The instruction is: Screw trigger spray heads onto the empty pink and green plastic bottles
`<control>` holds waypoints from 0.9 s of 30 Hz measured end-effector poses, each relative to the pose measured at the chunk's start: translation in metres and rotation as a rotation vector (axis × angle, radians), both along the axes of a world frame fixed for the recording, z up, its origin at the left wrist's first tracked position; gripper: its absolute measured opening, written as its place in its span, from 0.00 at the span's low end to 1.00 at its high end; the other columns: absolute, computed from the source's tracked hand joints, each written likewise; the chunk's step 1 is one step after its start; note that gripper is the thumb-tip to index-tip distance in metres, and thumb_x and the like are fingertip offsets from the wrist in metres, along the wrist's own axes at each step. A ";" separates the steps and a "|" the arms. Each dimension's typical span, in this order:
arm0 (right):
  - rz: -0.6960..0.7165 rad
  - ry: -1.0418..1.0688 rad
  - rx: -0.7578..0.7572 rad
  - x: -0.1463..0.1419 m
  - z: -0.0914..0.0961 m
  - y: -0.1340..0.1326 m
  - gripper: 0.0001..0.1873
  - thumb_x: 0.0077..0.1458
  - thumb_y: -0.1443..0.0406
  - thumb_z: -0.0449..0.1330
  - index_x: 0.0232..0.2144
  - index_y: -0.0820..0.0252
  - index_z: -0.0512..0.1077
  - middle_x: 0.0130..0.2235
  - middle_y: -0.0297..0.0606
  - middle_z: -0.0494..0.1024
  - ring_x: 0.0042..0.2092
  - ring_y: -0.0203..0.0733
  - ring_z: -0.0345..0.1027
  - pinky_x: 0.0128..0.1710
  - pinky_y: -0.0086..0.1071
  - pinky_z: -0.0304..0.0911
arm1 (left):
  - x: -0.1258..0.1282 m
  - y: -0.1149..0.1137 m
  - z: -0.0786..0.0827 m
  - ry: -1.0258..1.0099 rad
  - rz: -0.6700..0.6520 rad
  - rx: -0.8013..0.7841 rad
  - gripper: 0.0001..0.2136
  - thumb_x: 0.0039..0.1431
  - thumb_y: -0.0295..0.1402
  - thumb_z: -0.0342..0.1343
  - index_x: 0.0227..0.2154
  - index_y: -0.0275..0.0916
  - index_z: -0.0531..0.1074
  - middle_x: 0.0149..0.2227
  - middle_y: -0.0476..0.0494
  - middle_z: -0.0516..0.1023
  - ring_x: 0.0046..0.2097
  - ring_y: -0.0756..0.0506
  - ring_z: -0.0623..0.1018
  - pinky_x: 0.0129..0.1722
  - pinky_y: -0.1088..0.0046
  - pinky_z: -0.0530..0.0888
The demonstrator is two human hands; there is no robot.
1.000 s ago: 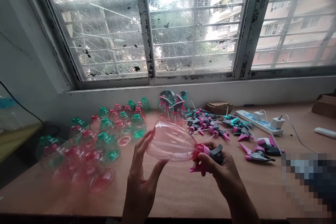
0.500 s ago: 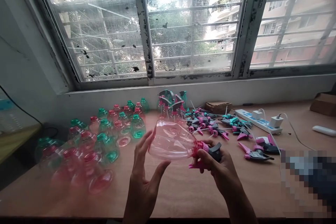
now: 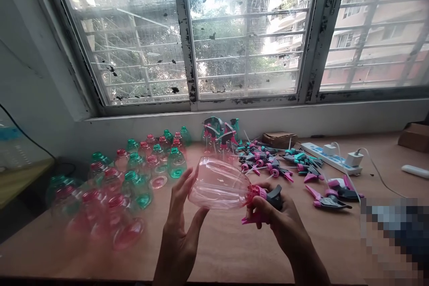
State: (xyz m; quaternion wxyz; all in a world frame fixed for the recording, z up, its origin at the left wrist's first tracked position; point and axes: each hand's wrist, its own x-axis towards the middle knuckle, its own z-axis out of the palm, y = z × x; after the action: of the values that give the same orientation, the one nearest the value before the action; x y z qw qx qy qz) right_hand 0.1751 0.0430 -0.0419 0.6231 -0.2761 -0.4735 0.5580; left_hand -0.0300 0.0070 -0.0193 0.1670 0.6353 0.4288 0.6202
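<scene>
A clear pink spray bottle (image 3: 219, 184) lies on its side in the air above the table, its base to the left. My left hand (image 3: 182, 225) cups the base, thumb below and fingers along the far side. My right hand (image 3: 276, 214) is closed round the neck, where a pink and black trigger sprayer head (image 3: 273, 196) sits on the bottle. The pink trigger sticks out below the right fingers. Part of the sprayer head is hidden by that hand.
Pink and green open bottles (image 3: 136, 187) stand in rows at left. Several bottles with sprayer heads (image 3: 217, 132) stand by the wall. Loose sprayer heads (image 3: 268, 161) are heaped at right, before a white power strip (image 3: 330, 159) with plugs. A brown cardboard piece (image 3: 279, 138) lies behind.
Both hands keep hold of the spray bottle. It has dipped slightly and turned a little, and the left thumb has shifted a bit left along its underside.
</scene>
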 end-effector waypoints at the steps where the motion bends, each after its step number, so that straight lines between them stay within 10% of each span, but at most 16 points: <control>1: 0.000 0.001 -0.007 0.000 0.000 -0.001 0.19 0.52 0.53 0.74 0.36 0.60 0.76 0.24 0.36 0.82 0.24 0.40 0.75 0.20 0.25 0.65 | -0.002 0.000 -0.002 0.023 -0.005 -0.007 0.26 0.66 0.37 0.61 0.65 0.60 0.63 0.70 0.49 0.64 0.74 0.37 0.57 0.72 0.52 0.59; 27: -0.020 -0.057 0.006 0.001 -0.001 0.000 0.20 0.52 0.54 0.75 0.38 0.60 0.76 0.24 0.36 0.82 0.24 0.43 0.77 0.20 0.27 0.65 | -0.010 0.006 -0.006 -0.037 0.007 -0.039 0.22 0.66 0.41 0.61 0.61 0.53 0.69 0.69 0.45 0.67 0.73 0.35 0.59 0.71 0.50 0.60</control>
State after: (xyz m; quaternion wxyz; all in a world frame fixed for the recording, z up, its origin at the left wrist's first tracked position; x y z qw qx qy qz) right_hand 0.1763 0.0430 -0.0427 0.6159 -0.2945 -0.4899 0.5422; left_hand -0.0405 0.0126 -0.0257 0.1854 0.6188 0.4399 0.6238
